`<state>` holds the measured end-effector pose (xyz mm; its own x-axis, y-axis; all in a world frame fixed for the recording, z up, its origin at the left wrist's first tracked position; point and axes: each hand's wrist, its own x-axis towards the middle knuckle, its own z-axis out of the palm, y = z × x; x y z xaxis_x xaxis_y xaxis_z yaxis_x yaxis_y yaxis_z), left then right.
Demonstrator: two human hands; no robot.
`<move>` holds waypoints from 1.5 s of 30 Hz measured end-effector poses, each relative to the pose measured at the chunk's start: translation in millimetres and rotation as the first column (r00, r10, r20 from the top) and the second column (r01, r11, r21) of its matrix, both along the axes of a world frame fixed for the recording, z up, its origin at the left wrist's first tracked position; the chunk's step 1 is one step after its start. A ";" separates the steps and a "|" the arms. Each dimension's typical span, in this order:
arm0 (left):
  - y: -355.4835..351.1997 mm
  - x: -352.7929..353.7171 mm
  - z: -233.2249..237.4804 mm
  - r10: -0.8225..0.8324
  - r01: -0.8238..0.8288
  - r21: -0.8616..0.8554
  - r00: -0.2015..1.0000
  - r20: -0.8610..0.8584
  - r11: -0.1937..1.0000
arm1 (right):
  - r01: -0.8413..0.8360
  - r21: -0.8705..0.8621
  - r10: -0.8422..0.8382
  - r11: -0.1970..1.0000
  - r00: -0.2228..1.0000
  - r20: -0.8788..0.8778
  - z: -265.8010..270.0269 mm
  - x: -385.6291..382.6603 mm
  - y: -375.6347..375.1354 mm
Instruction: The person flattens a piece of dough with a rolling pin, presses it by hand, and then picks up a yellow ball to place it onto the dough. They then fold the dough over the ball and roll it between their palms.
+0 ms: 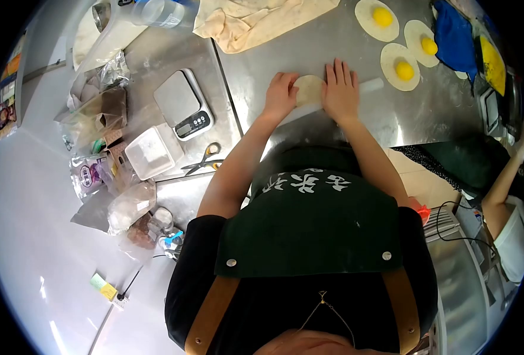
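Observation:
A round, flat dough disc (309, 90) lies on the steel worktop between my two hands. My left hand (281, 96) is at its left edge, fingers curled in and closed on the rim. My right hand (340, 93) rests over a pale rolling pin (371, 85) with its fingers stretched out, past the disc's right edge. The pin runs slantwise under that palm and along the disc's near side. Its left part shows only faintly near my left wrist.
Dough rounds with yellow balls (404, 71) lie at the right, beside a blue cloth (454, 35). A large dough sheet (256, 21) is at the back. A scale (185, 105), white tray (150, 152) and scissors (204, 160) sit left. Another person's arm (502, 189) shows far right.

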<state>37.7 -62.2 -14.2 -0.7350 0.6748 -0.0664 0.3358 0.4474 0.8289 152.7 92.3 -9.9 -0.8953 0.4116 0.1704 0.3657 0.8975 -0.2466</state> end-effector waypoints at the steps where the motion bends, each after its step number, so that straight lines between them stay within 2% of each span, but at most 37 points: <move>1: 2.3 -1.1 -0.5 0.009 -0.009 0.000 1.000 0.011 1.000 | 0.024 0.000 -0.024 1.000 1.000 -0.001 3.4 -12.6 0.8; 5: 7.6 -6.3 -0.2 0.030 -0.026 -0.072 0.998 0.052 0.997 | 0.000 -0.010 -0.001 1.000 1.000 -0.023 -3.9 9.6 -3.8; 8: 12.9 -6.2 10.1 0.012 -0.010 -0.155 1.000 0.014 0.988 | -0.006 0.010 0.006 1.000 0.998 0.059 -5.3 11.1 -3.2; 11: 20.1 -9.4 13.3 -0.052 0.046 -0.216 0.998 -0.019 0.975 | 0.035 -0.009 -0.035 0.999 0.997 0.065 0.8 -17.4 0.1; 14: 24.0 -6.1 19.0 -0.059 0.026 -0.250 0.990 -0.127 0.968 | -0.004 -0.039 0.002 0.999 0.997 -0.073 -5.9 -1.3 -1.6; 17: 23.7 -2.5 28.7 -0.050 0.058 -0.297 0.998 0.034 0.953 | -0.190 -0.162 0.184 0.968 0.982 -0.052 -3.6 50.7 2.2; 20: 22.8 1.6 52.2 -0.098 0.123 -0.269 0.990 0.104 0.955 | -0.353 -0.157 0.352 0.922 0.935 -0.035 12.0 81.8 8.7; 23: 18.9 5.3 63.8 0.004 0.031 -0.134 0.968 0.251 0.991 | -0.402 -0.183 0.411 0.897 0.912 0.013 15.8 87.6 18.1; 26: 5.1 -1.9 31.0 0.043 0.007 -0.300 0.987 0.158 0.954 | -0.416 -0.210 0.426 0.885 0.905 0.004 24.1 77.1 22.7; 29: -4.8 -6.8 27.4 0.045 0.034 -0.314 0.970 0.240 0.949 | -0.444 -0.195 0.447 0.874 0.894 -0.031 34.1 55.7 26.9; 32: -9.0 -6.8 20.9 0.025 0.042 -0.274 0.971 0.238 0.961 | -0.490 -0.182 0.493 0.853 0.870 -0.034 24.5 36.4 30.5; 35: -13.4 -6.6 10.1 0.030 0.025 -0.222 0.970 0.243 0.975 | -0.434 -0.194 0.438 0.880 0.898 -0.022 17.8 22.0 28.4; 38: -11.8 -6.5 15.5 0.044 0.024 -0.240 0.962 0.270 0.970 | -0.238 -0.115 0.238 0.964 0.971 -0.012 17.2 0.0 12.7; 41: -12.1 -4.7 13.6 0.048 -0.002 -0.198 0.973 0.226 0.980 | -0.100 -0.049 0.098 0.994 0.994 -0.041 3.4 -7.7 0.2; 45: -6.3 -12.1 21.6 0.064 -0.007 -0.214 0.963 0.261 0.977 | -0.087 -0.018 0.086 0.996 0.996 -0.024 -3.0 13.6 -4.9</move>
